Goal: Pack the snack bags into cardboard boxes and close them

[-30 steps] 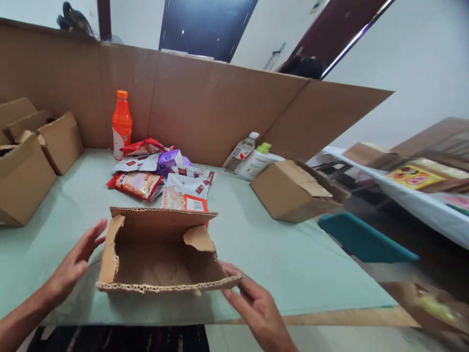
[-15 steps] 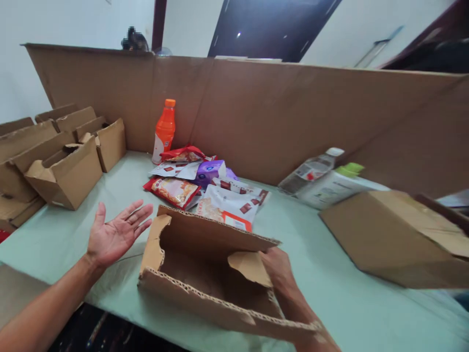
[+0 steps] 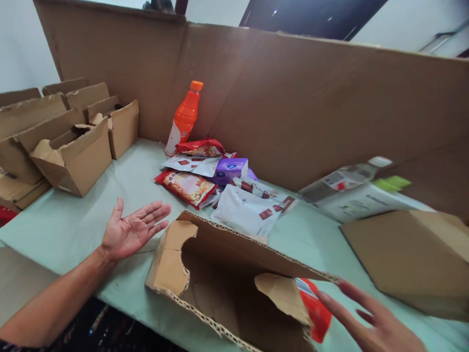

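Note:
An open-topped cardboard box [image 3: 234, 244] stands at the table's near edge, with curved cutouts in its end flaps. To the left of it my left hand [image 3: 134, 230] is palm up, fingers stretched out, holding nothing. My right hand [image 3: 373, 313] has its fingers spread beside the box's right end, the fingertips close to the upper corner; contact is unclear. Between that hand and the box shows part of a red package [image 3: 318, 313], the rest hidden. Behind the box lie a white pouch [image 3: 245, 210], a red snack bag [image 3: 188, 188] and a purple tissue pack [image 3: 230, 171].
An orange drink bottle [image 3: 185, 117] stands by the cardboard wall [image 3: 311, 107]. Several small boxes [image 3: 84, 161] are at the left. To the right, a clear bottle [image 3: 344, 181] and a white pack with a green cap [image 3: 392, 195] lean near a larger box [image 3: 406, 259].
My right hand has let go of the box's right end and moved right, its fingers spreading. The red package has come into sight there. The camera view has shifted; my left hand stays open.

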The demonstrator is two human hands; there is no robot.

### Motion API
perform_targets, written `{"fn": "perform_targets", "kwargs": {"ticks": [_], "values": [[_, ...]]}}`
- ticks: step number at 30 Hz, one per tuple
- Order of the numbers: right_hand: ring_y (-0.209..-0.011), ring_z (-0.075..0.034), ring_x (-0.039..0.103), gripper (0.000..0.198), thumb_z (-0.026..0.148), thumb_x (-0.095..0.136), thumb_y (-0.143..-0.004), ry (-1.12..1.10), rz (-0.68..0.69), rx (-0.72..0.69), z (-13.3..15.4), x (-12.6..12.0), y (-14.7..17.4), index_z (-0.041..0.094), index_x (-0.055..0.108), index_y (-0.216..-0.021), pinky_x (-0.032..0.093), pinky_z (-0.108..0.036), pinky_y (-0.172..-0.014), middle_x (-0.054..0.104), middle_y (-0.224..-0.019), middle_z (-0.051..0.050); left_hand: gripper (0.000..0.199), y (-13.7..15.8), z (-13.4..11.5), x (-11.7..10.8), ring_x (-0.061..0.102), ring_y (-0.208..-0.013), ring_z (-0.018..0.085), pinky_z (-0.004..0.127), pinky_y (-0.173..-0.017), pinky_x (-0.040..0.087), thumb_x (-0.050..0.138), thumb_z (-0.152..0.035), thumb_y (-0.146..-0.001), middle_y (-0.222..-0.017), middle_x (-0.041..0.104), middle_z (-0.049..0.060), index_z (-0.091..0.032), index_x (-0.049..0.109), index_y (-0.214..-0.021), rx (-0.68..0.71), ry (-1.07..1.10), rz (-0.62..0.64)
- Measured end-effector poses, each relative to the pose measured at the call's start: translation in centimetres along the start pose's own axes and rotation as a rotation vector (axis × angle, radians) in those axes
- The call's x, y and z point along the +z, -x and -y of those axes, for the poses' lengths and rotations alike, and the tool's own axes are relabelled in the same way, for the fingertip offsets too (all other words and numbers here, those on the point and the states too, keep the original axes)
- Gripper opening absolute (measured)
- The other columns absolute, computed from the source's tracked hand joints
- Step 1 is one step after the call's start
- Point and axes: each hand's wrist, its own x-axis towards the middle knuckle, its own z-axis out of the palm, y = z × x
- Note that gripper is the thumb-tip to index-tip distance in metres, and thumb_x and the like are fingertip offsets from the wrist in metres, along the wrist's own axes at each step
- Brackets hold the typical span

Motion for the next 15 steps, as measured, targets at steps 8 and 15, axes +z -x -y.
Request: {"fn": "perform_targets", "kwargs": {"ticks": [8,15], "values": [[-0.074,-0.032,0.072,0.028,0.043,0.074,-0.052,-0.030,0.507,-0.342,8.7,2.1,-2.6,0.028,0.075,-0.075,0.057,-0.042,-0.070,0.080,-0.079,-0.006,0.082,0.7,-1.0,-0.3,0.026,-0.163,0.031,0.041,-0.133,0.025,0.068,-0.077,-0.087,-0.155,0.062,0.009,-0.015,0.068,-0.142,-0.008,-0.153,0.074],[-0.059,-0.016,0.051,0.018,0.038,0.072,-0.059,-0.113,0.433,-0.221,7.3,0.1,-2.6,0.022,0.065,-0.059,0.040,-0.028,-0.057,0.058,-0.055,0.003,0.085,0.4,-1.0,-2.8,0.019,-0.164,0.039,0.048,-0.136,0.022,0.068,-0.076,-0.081,-0.162,0.055,0.000,-0.030,0.061,-0.151,0.047,-0.493,0.011]]}}
